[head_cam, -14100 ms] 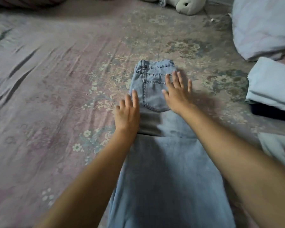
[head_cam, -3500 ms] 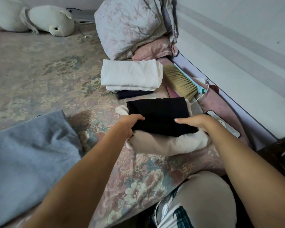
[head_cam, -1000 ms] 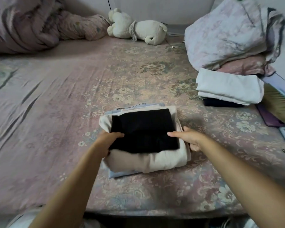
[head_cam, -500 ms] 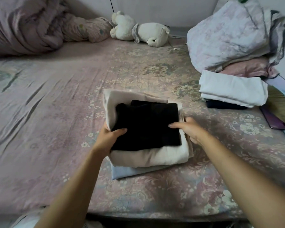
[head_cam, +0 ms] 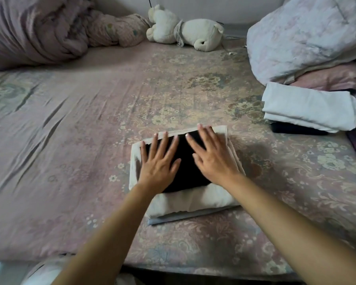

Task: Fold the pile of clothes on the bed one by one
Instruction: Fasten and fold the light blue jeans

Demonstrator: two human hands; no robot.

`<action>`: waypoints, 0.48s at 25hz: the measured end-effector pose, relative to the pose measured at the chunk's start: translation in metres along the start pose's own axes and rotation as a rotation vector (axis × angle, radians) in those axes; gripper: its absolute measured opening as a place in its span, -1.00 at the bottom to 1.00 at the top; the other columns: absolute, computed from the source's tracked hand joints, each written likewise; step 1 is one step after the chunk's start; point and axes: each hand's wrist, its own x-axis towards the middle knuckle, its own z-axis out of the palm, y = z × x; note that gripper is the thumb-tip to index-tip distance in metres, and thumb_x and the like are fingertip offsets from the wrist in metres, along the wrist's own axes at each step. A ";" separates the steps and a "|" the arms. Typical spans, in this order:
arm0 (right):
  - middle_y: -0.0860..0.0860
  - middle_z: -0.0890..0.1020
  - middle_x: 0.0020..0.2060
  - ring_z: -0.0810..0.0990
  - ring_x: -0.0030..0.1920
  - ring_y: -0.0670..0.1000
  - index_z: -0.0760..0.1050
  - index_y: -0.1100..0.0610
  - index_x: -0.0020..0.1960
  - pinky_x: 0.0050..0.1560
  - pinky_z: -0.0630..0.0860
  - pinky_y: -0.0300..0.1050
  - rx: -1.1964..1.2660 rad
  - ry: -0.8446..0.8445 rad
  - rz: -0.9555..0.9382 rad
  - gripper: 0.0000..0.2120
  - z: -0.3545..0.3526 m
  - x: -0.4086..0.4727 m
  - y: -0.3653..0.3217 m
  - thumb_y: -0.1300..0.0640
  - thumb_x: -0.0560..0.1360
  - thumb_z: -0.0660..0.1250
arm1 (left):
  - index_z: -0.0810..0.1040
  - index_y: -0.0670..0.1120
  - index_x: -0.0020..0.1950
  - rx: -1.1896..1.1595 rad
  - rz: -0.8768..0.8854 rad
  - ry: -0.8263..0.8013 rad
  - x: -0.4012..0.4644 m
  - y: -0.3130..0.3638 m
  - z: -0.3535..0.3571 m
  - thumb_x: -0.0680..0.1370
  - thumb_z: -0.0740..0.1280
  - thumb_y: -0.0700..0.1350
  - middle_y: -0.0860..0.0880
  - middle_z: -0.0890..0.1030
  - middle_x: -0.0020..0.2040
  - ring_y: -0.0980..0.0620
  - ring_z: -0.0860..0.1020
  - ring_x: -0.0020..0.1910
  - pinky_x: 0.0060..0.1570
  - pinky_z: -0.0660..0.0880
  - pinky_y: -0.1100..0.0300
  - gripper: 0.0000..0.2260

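**Pressing the folded stack flat**

Both hands lie palm-down with fingers straight and spread, gripping nothing: the left hand (head_cam: 159, 161) and the right hand (head_cam: 212, 157) press on the folded black garment (head_cam: 186, 161) that tops the stack. Under it sits a folded cream garment (head_cam: 193, 200), and below that a pale blue folded edge (head_cam: 173, 218) shows on the near side, all resting on the floral pink bedsheet (head_cam: 80, 140).

To do this well, I judge the palms should push evenly downward and outward, so the layers settle without the top piece sliding off.

To the right of the hands, well apart, lies a folded white cloth (head_cam: 310, 108) over something dark. Beyond it are heaped pale quilted bedding (head_cam: 302, 36), a cream plush toy (head_cam: 185, 29) and a bunched mauve blanket (head_cam: 35, 31). Nothing crowds the stack.
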 end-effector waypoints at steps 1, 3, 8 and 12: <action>0.16 0.28 0.46 0.24 0.46 0.16 0.26 0.08 0.47 0.38 0.29 0.21 -0.022 -0.102 -0.024 -0.45 0.007 -0.004 -0.002 -0.08 0.53 0.03 | 0.18 0.02 0.52 0.006 0.083 -0.034 0.004 0.009 0.010 0.56 0.05 0.08 -0.11 0.25 0.50 -0.18 0.16 0.49 0.41 -0.06 -0.23 -0.48; 0.06 0.23 0.49 0.17 0.48 0.07 0.11 0.04 0.51 0.36 0.30 0.20 -0.066 -0.350 0.132 -0.39 0.024 -0.017 0.004 -0.20 0.53 -0.08 | 0.22 0.01 0.50 0.022 0.130 -0.139 0.004 0.019 0.039 0.53 0.06 0.05 -0.11 0.29 0.49 -0.17 0.19 0.48 0.39 -0.05 -0.25 -0.49; -0.04 -0.25 0.50 -0.24 0.51 -0.01 -0.31 -0.03 0.51 0.48 -0.01 0.19 -0.049 -0.445 0.172 -0.34 0.038 -0.021 0.013 -0.27 0.49 -0.30 | 0.15 -0.01 0.50 0.114 0.118 -0.266 0.001 0.011 0.069 0.61 -0.07 0.16 -0.14 0.28 0.48 -0.14 0.10 0.48 0.36 -0.07 -0.26 -0.50; 0.02 0.13 0.52 0.11 0.52 0.01 0.08 -0.02 0.53 0.43 0.13 0.20 -0.007 -0.353 0.167 -0.36 0.003 -0.027 0.037 -0.25 0.51 -0.10 | 0.29 -0.11 0.46 0.062 0.150 -0.141 0.022 0.036 0.045 0.62 -0.16 0.19 -0.19 0.35 0.44 -0.14 0.20 0.45 0.35 -0.04 -0.28 -0.42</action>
